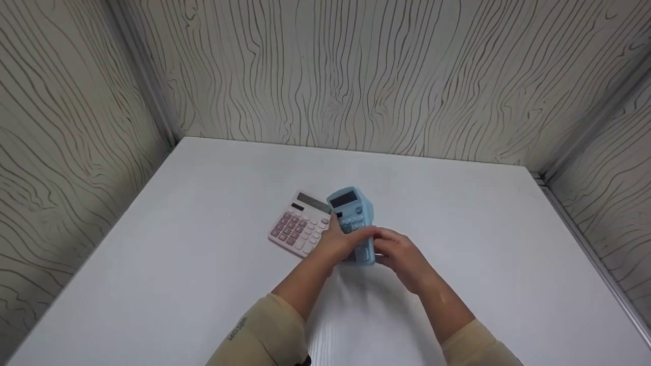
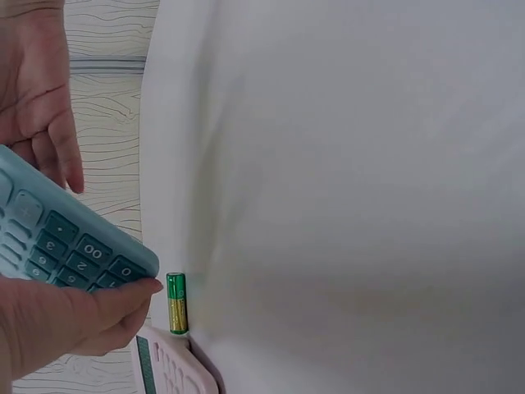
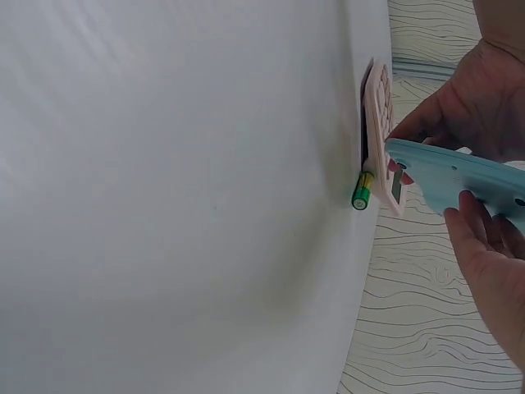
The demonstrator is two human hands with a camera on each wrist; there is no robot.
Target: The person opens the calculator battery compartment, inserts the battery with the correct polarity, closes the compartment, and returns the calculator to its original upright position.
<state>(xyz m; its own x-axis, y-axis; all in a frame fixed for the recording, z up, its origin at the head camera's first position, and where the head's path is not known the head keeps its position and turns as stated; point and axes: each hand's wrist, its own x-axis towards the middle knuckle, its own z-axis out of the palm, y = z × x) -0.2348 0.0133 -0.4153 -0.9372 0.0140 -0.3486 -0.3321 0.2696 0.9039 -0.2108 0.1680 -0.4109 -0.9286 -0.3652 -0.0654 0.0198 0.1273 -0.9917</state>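
Observation:
A light blue calculator point(image 1: 351, 208) is raised off the table and tilted, its screen and keys facing up toward the head camera. My left hand point(image 1: 335, 243) grips its lower left part, thumb across the keys. On the calculator's other side, my right hand point(image 1: 404, 256) touches the right edge and back. In the right wrist view, the right hand's fingers point(image 3: 466, 234) lie against the underside. A pink calculator point(image 1: 291, 229) lies on the table to the left, partly covered by the left hand. Beside it is a green and gold battery point(image 2: 177, 304), hidden in the head view.
The white table point(image 1: 178, 229) extends around both hands. Wood-grain panels point(image 1: 325, 76) stand behind it and at both sides, with metal strips point(image 1: 145, 71) at the corners.

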